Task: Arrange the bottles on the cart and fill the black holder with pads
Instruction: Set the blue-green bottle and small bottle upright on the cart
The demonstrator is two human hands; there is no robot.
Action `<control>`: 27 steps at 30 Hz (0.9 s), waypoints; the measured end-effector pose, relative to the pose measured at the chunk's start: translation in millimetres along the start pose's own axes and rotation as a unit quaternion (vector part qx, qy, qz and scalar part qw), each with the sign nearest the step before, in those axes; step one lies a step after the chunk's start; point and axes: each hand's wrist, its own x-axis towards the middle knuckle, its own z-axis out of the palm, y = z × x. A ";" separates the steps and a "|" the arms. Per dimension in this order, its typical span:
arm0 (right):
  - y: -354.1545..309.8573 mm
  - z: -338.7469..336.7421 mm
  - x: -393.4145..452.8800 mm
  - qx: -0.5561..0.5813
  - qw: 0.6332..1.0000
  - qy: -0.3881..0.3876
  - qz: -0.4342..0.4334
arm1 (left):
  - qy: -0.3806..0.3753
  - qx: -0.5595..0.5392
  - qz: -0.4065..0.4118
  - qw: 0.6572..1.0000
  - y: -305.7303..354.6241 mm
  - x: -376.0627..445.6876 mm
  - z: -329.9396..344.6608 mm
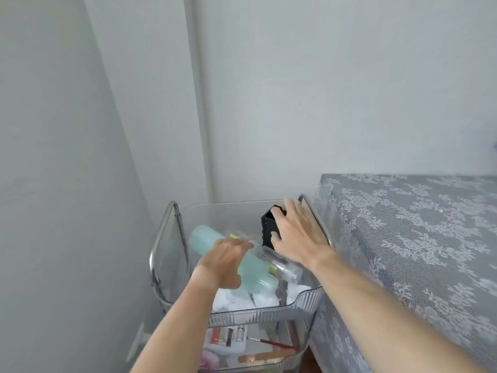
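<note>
Nearest, at 6 o'clock: lower shelf of the cart (161, 254) with brushes and small boxes, blurred. Above, a clear tray (269, 313) holding white pads (228, 300) along its near edge. At 9 o'clock in the tray, left hand (223, 261) wrapped around a pale green bottle (204, 238), tilted, base toward 10 o'clock. Just beside, a clear bottle (277, 262) lying on its side. At 1 o'clock, right hand (295, 235) spread wide, fingers gripping the upright black holder (266, 227) in the far right corner. Beyond, at 3 o'clock, lace-covered table (403, 224).
</note>
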 end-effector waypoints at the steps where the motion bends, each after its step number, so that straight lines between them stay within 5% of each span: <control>1: -2.4 0.6 -7.8 0.013 1.000 0.013 0.006 | -0.018 0.023 -0.003 1.000 5.2 0.6 3.7; 6: -2.8 26.4 -40.7 0.109 0.991 -0.051 0.063 | -0.049 0.100 -0.055 0.992 35.1 9.6 29.3; 14: -2.0 40.3 -40.4 0.077 0.977 -0.183 0.074 | -0.003 0.154 0.010 0.988 25.3 13.3 33.0; 21: -2.0 49.8 -40.0 0.104 0.968 -0.212 0.081 | 0.129 0.002 -0.048 0.990 -1.6 0.7 9.5; 27: -5.7 53.6 -35.5 0.108 0.967 -0.217 0.082 | 0.294 -0.195 -0.206 0.913 -19.4 0.9 -27.4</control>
